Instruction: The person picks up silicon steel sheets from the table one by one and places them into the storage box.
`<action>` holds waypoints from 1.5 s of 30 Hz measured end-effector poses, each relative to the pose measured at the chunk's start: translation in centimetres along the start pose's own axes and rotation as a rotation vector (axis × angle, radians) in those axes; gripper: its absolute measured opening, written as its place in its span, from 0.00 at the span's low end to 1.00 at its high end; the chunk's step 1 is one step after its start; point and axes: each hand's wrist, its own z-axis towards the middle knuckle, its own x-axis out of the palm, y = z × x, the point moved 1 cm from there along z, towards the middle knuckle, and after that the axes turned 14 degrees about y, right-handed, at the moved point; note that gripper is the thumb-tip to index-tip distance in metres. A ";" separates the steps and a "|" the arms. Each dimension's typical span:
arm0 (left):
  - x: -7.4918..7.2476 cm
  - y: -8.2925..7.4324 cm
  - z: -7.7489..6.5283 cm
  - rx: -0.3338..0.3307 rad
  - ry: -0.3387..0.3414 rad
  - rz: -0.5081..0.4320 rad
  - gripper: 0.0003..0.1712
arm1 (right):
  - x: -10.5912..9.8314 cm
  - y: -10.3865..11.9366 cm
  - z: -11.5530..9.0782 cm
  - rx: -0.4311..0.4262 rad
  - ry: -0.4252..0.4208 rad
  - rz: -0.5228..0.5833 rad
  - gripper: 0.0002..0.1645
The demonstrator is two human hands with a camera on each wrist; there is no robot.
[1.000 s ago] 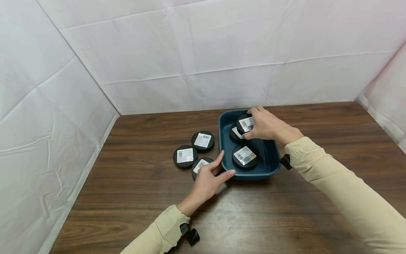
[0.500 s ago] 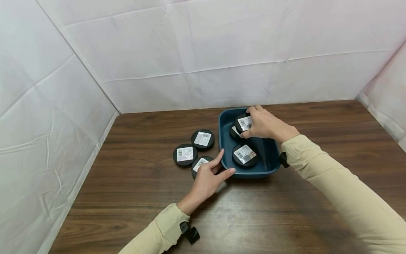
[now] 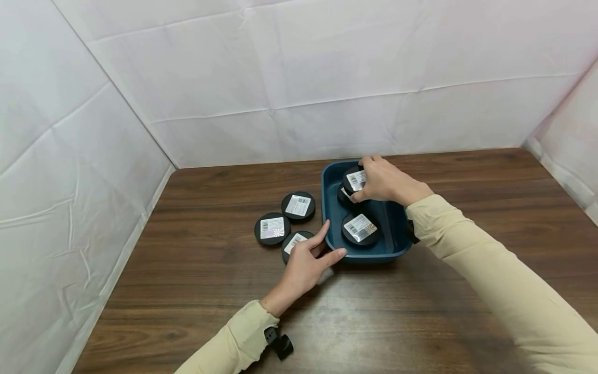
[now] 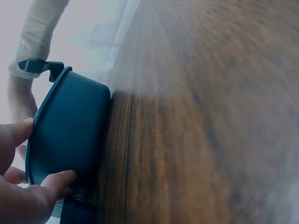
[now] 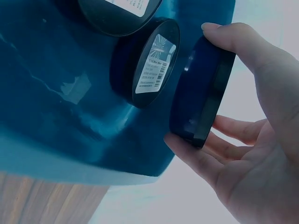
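Observation:
A blue plastic bin (image 3: 394, 223) stands on the wooden table. My right hand (image 3: 388, 179) grips a flat round black jar (image 5: 201, 88) by its edge, thumb on one side and fingers on the other. In the head view this jar overlaps another labelled jar (image 3: 343, 196) at the back of the bin. A further jar (image 3: 361, 229) lies nearer the front, its white barcode label facing up. At the bin's near left corner, my left hand (image 3: 303, 267) touches the outer wall with extended thumb and index finger.
Left of the bin, two black jars (image 3: 272, 229) (image 3: 298, 206) lie close together with labels up. A third jar (image 3: 293, 243) is partly hidden by my left hand. White cloth walls (image 3: 280, 135) border the table's back and sides.
My right hand has shifted slightly left inside the bin, carrying the gripped jar further over the one beneath it. The left hand and the bin have stayed in place.

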 end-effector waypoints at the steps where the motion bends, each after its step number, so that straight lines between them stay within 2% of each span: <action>1: 0.0 0.0 0.0 -0.001 0.000 -0.001 0.42 | 0.0 0.1 0.1 0.000 0.005 0.000 0.56; 8: 0.1 -0.1 0.1 0.000 0.000 0.007 0.41 | -0.2 0.4 0.6 0.009 0.046 0.004 0.55; 25: 0.0 -0.1 0.1 -0.013 0.002 0.017 0.41 | 0.3 1.3 1.5 0.011 0.082 -0.009 0.57; 45: 0.2 -0.3 0.1 -0.013 0.007 0.023 0.41 | 1.1 1.7 2.6 0.078 0.100 -0.020 0.57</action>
